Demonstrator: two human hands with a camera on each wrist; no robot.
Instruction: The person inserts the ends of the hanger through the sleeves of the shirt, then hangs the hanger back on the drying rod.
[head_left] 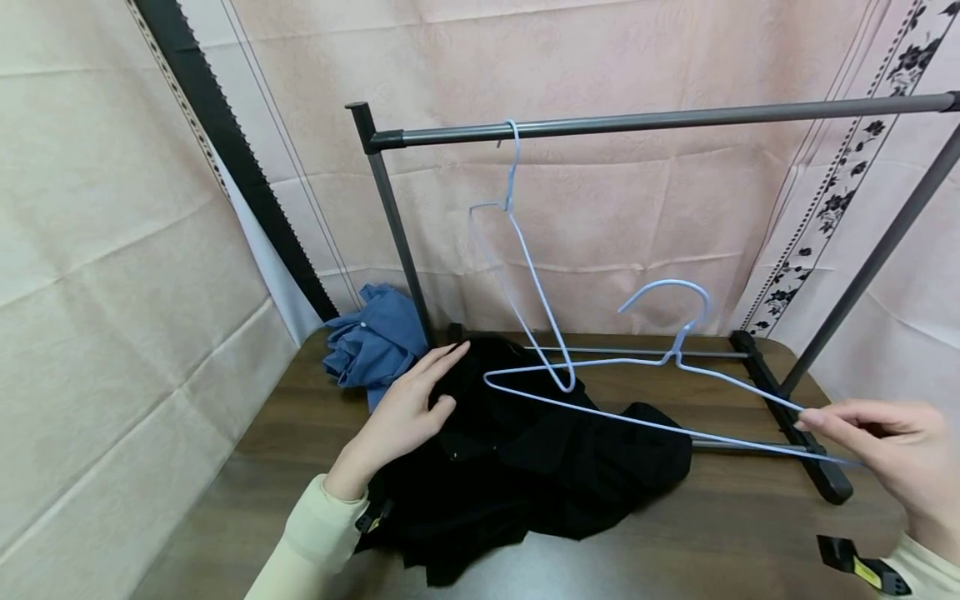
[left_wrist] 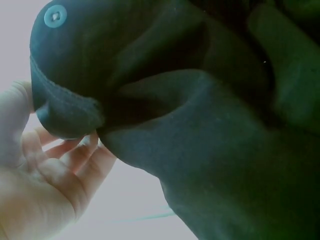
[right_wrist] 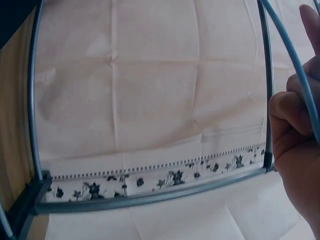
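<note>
A light blue hanger (head_left: pixel 585 408) reaches leftward from my right hand (head_left: pixel 885 442), which pinches one end between thumb and fingers; its hook points up. The hanger's far end lies over a crumpled black buttoned garment (head_left: pixel 540 475) on the table. My left hand (head_left: pixel 408 408) touches that garment's upper left edge, its thumb spread away from fairly straight fingers. In the left wrist view the fingers (left_wrist: pixel 92 167) reach behind the edge of the dark cloth (left_wrist: pixel 210 140), near a button (left_wrist: pixel 55 16); their tips are partly hidden.
A dark metal rack (head_left: pixel 637 122) stands on the wooden table (head_left: pixel 300 467), with a second blue hanger (head_left: pixel 536 267) hung from its bar. Bunched blue cloth (head_left: pixel 382 333) lies beside the rack's left post. Pale fabric curtains (head_left: pixel 600 217) close off the back and sides.
</note>
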